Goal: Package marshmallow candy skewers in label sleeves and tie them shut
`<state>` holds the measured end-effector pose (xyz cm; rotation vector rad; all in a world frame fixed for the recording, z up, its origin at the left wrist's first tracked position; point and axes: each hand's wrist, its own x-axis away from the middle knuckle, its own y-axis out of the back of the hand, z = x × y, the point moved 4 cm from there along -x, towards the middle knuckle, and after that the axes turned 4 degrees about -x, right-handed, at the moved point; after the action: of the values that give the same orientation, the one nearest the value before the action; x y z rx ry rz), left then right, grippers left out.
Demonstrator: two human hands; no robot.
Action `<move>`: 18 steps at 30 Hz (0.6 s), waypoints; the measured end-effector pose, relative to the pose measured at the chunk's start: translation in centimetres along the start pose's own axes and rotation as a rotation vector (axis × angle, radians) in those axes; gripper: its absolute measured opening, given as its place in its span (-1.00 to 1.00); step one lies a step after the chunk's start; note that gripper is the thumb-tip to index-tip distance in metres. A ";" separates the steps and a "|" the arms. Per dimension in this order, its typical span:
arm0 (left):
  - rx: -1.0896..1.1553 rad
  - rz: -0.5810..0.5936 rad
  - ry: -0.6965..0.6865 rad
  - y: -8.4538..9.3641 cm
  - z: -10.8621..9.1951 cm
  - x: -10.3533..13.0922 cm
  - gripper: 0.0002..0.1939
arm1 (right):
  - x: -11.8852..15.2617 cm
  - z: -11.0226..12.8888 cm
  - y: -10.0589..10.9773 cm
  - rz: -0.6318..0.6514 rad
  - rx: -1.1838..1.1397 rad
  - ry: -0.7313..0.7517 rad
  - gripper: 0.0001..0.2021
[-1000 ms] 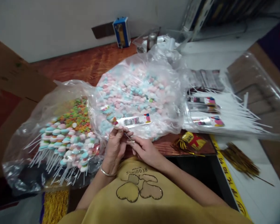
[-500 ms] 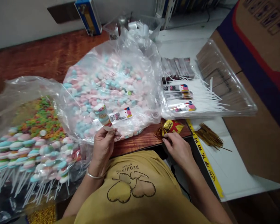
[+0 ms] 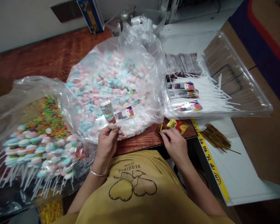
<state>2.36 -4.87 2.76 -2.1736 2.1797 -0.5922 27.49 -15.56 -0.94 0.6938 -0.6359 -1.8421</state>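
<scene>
My left hand (image 3: 107, 141) pinches the bottom of a wrapped marshmallow lollipop (image 3: 107, 109), held upright in a printed clear wrapper. Behind it, a large clear bag (image 3: 140, 82) holds pink, blue and white marshmallows. A small printed packet (image 3: 124, 114) lies on that bag. Over the table's front edge, my right hand (image 3: 175, 144) has thumb and forefinger closed at gold twist ties (image 3: 159, 129). Whether one tie or several is in the pinch is hard to see. A yellow and red twist-tie pack (image 3: 179, 125) lies just beyond the fingers.
Finished marshmallow lollipops (image 3: 25, 149) lie at left beside a bag of colourful ring candies (image 3: 51, 115). A clear plastic box (image 3: 254, 113) with white sticks (image 3: 203, 93) stands at right. More gold ties (image 3: 216, 137) rest on the white surface near a cardboard box (image 3: 266, 124).
The view has shifted slightly, so the scene sits further right. My right thumb and forefinger have drawn together at the gold ties. My left hand still holds the lollipop, now turned more upright.
</scene>
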 end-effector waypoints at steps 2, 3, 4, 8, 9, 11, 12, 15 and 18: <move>-0.009 0.006 0.018 -0.1 0.1 0.0 -0.59 | -0.1 0.2 0.6 -0.050 -0.099 0.001 -0.81; -0.015 0.011 0.023 -0.1 0.2 0.0 -0.60 | -0.2 0.4 0.8 -0.074 -0.150 0.002 -0.82; -0.019 0.015 0.024 -0.1 0.2 0.1 -0.61 | -0.2 0.6 1.0 -0.089 -0.205 0.002 -0.83; -0.030 0.043 0.024 -0.1 0.3 0.2 -0.66 | -0.6 0.9 0.8 -0.044 -0.410 -0.075 -0.85; -0.030 0.048 0.024 -0.1 0.3 0.2 -0.67 | -0.6 0.8 0.6 -0.028 -0.445 -0.114 -0.85; -0.031 0.052 0.029 0.0 0.3 0.3 -0.67 | -0.6 0.4 0.2 -0.004 -0.501 -0.188 -0.81; -0.035 0.050 0.029 0.1 0.3 0.3 -0.67 | -0.5 0.2 0.0 0.006 -0.526 -0.219 -0.80; -0.071 0.037 0.019 0.5 0.5 0.2 -0.67 | -0.4 -0.1 -0.2 0.019 -0.560 -0.256 -0.77; -0.217 0.042 -0.026 0.8 0.6 0.1 -0.73 | -0.2 0.6 0.4 0.008 -0.561 -0.207 -0.81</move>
<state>1.78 -5.18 2.07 -2.2121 2.3700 -0.3374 27.31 -15.45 -0.20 0.1312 -0.2232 -1.9737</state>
